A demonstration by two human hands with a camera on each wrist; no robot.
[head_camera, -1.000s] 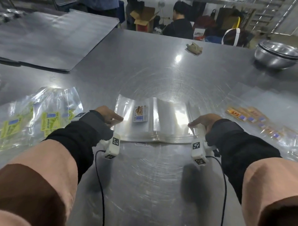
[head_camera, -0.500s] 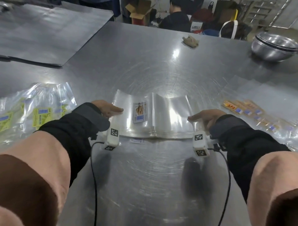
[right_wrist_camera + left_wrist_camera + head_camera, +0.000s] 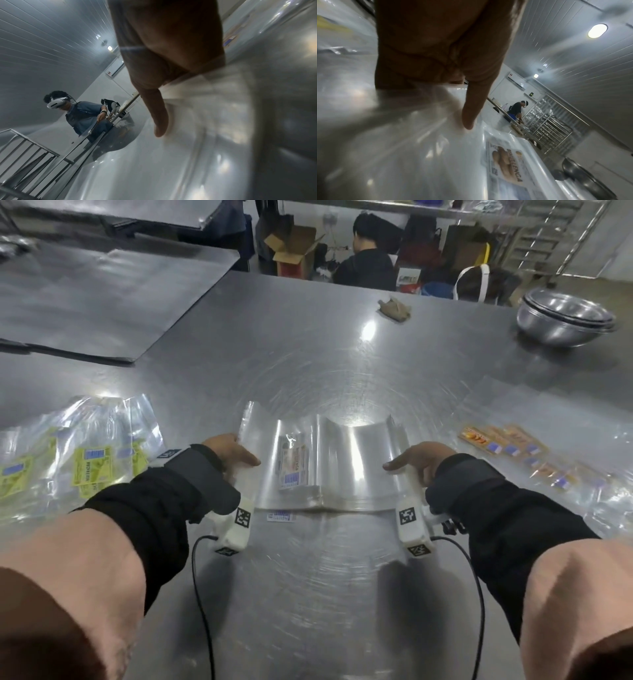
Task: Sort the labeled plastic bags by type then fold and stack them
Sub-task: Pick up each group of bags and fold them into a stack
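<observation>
A: Head view, item one?
B: Stack of clear labeled bags (image 3: pixel 329 463) between the hands; left hand (image 3: pixel 227 453) and right hand (image 3: pixel 416 460) grip its raised side edges.
A: Left wrist view?
B: Thumb on top, bag label (image 3: pixel 505 159) beyond.
A: Right wrist view?
B: Thumb pressing the plastic; blurred.

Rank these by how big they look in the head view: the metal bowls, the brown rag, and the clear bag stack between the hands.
1. Clear bag stack
2. Metal bowls; farther off, so true size is unsure
3. Brown rag
</observation>
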